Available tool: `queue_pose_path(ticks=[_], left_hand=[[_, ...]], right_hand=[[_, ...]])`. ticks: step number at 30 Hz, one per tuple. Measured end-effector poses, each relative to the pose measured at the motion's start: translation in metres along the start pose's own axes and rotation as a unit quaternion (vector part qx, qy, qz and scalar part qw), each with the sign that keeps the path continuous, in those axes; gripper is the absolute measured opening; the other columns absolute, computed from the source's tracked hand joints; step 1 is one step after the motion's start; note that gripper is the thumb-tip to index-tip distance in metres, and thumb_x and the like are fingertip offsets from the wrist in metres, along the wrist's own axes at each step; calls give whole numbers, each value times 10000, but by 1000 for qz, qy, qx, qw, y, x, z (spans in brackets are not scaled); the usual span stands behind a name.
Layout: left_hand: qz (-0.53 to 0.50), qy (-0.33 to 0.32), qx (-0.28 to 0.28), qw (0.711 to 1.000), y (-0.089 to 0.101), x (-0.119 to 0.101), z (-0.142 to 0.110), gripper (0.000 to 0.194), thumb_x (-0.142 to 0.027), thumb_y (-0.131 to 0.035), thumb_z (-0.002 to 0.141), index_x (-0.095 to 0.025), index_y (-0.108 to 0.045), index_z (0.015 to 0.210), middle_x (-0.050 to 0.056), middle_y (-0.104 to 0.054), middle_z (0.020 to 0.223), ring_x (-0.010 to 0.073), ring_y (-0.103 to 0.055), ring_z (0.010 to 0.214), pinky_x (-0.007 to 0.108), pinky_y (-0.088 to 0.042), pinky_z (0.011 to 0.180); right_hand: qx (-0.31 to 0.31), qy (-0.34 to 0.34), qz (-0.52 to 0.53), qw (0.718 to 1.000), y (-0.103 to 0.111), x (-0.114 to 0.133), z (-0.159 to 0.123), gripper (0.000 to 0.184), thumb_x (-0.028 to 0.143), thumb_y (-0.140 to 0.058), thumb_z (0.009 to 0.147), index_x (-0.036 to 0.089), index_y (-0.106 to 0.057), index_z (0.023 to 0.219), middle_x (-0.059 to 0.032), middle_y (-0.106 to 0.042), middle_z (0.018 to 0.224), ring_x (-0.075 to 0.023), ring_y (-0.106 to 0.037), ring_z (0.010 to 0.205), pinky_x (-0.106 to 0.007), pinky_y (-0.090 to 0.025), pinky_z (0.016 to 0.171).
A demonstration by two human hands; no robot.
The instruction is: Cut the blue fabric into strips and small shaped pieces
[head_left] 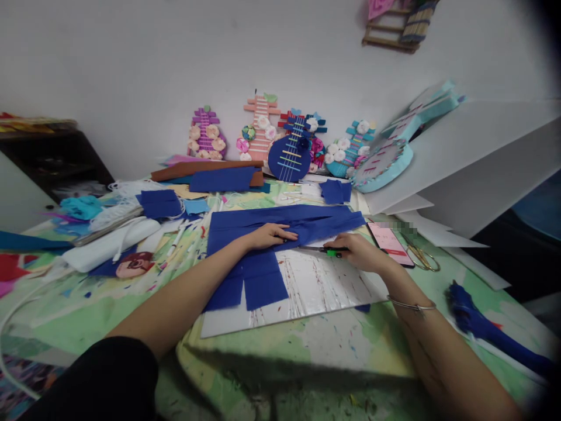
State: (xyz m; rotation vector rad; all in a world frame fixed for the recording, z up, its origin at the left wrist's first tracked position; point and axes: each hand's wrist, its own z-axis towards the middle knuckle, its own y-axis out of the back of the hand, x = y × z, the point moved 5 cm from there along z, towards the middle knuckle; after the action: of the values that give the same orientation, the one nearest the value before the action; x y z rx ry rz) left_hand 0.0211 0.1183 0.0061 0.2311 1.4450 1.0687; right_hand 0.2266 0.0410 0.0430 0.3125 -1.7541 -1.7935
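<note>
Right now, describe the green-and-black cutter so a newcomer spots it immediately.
Find the white board on the green-patterned table. Over its right side, the right hand grips a cutter, thin blade pointing left. Its bright green-and-black handle sets it apart from the blue sheets beside it.

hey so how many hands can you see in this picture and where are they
2. The left hand rests on the blue sheet; the right hand holds a green-and-black cutting tool by the sheet's near edge. Neither is fully hidden.
</note>
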Motion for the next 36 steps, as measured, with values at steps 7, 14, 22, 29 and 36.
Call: queue_pose_path(ticks=[7,14,22,29,36], left_hand=[[-7,-1,-1,1000,0,0,0,362,-117,-477,799,-230,-605,1118,17,-558,1222,183,-339,1277,383,-204,1074],[-25,12,0,1000,0,4,0,379,-101,-464,793,-227,-604,1122,15,-552,1229,195,-305,1294,383,-202,1072],[-30,9,1,1000,0,3,1,395,-73,-456,788,-234,-607,1115,19,-554,1226,190,-319,1287,402,-187,1075],[-30,17,-8,999,0,8,1,407,-57,-448,783,-217,-602,1123,25,-560,1220,184,-310,1292,384,-216,1066],[-29,18,-4,999,0,9,1,442,-35,-438,769,-240,-601,1125,14,-558,1223,186,-300,1296,387,-222,1062]], right_hand=[[8,3,-2,1000,1,-1,-2,483,21,-434,679,195,-660,1070,-88,-660,888,-214,-576,794,-284,-420,704],[-2,-8,-7,1000,1,-3,0,496,11,-435,659,178,-660,1068,-94,-663,907,-233,-580,834,-299,-422,737],[-26,-6,-9,1000,0,-1,3,517,-1,-427,658,178,-653,1087,-94,-662,967,-229,-589,863,-294,-430,769],[-61,-13,3,998,-5,-4,6,501,-6,-412,679,166,-657,1081,-102,-659,970,-216,-592,864,-298,-435,786],[-57,-21,-1,998,-9,-2,10,516,-11,-414,671,168,-645,1096,-101,-654,964,-214,-591,863,-310,-439,792]])
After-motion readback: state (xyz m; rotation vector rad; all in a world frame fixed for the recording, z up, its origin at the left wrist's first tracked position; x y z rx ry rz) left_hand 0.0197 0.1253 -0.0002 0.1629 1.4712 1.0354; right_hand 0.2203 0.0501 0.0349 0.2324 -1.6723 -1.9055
